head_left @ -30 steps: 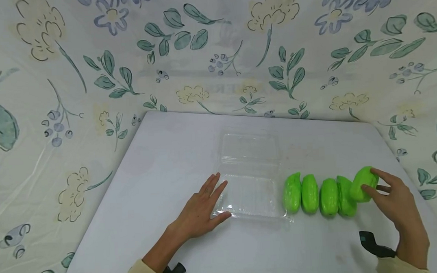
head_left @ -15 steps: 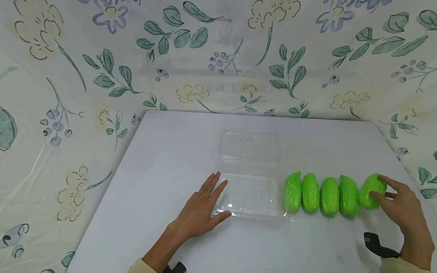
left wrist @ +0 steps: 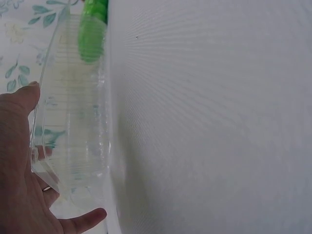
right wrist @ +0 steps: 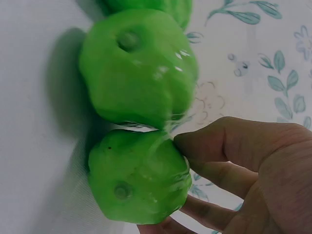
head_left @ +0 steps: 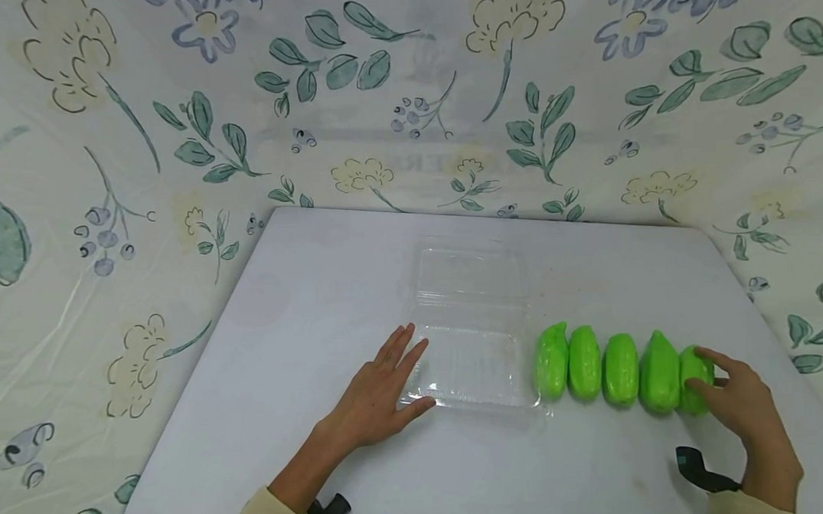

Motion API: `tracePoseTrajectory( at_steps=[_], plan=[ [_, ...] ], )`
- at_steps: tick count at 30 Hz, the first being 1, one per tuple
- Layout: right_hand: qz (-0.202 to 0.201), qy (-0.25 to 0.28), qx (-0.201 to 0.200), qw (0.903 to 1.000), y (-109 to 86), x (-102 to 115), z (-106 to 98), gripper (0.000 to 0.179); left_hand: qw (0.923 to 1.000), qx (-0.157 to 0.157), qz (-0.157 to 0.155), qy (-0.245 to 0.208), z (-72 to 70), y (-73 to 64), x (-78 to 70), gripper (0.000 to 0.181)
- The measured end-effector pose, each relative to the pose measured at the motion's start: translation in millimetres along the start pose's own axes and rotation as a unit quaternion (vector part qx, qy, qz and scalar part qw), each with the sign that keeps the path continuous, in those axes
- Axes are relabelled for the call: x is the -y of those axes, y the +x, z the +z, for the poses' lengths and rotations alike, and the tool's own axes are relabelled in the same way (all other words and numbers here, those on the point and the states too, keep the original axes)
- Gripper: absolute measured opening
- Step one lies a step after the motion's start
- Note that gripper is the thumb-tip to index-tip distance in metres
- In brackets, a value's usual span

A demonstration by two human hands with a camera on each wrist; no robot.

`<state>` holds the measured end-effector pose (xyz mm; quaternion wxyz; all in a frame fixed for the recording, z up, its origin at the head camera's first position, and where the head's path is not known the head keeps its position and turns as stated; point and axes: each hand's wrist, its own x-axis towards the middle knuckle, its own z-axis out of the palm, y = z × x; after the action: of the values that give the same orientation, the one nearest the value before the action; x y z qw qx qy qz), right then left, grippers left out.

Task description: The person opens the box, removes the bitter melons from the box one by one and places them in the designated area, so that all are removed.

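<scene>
My right hand (head_left: 742, 396) grips the rightmost green fruit (head_left: 695, 382), thumb and fingers on its right side. In the right wrist view this glossy, elongated fruit (right wrist: 139, 180) shows a round stem nub and sits right up against its neighbour (right wrist: 139, 68). Fingers spread, my left hand (head_left: 379, 392) rests at the left wall of a clear plastic clamshell box (head_left: 474, 365). The box lies with its lid (head_left: 470, 273) folded back, away from me. In the left wrist view the thumb and fingertips are right at the wall of the clear box (left wrist: 78, 126).
Several more green fruits stand side by side in a row right of the box, from the leftmost one (head_left: 551, 362) to the tapered one (head_left: 659, 373). All lies on a white table (head_left: 303, 292). A floral cloth (head_left: 404, 96) hangs behind and at the sides.
My right hand first carried the fruit right, off its neighbour, then lowered it and slid it back left against that neighbour, which turned upright in the row. My left hand has not moved.
</scene>
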<state>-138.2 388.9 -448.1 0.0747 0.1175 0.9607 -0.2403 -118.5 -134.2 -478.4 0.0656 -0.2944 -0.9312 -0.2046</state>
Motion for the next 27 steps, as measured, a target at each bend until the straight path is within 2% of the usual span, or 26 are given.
tracePoseTrajectory(
  at_steps=[6,14,23,27],
  plan=[
    [-0.019,-0.002,-0.015,0.9997,0.0,1.2,2.7,0.062,0.9999,-0.010,0.003,-0.003,1.0,-0.4,-0.9,0.080],
    [-0.039,-0.007,-0.032,0.9987,-0.5,2.1,0.6,0.057,1.0000,-0.003,0.001,-0.002,-1.9,-0.6,-3.5,0.079],
    [-0.062,-0.019,-0.047,0.9968,1.2,11.5,-8.5,0.056,0.9998,0.009,0.003,0.015,-6.0,2.8,-8.9,0.075],
    [-0.079,-0.018,-0.051,0.9954,6.2,20.4,-16.6,0.057,0.9998,0.009,0.004,0.019,-13.3,8.5,-8.9,0.071]
  ],
)
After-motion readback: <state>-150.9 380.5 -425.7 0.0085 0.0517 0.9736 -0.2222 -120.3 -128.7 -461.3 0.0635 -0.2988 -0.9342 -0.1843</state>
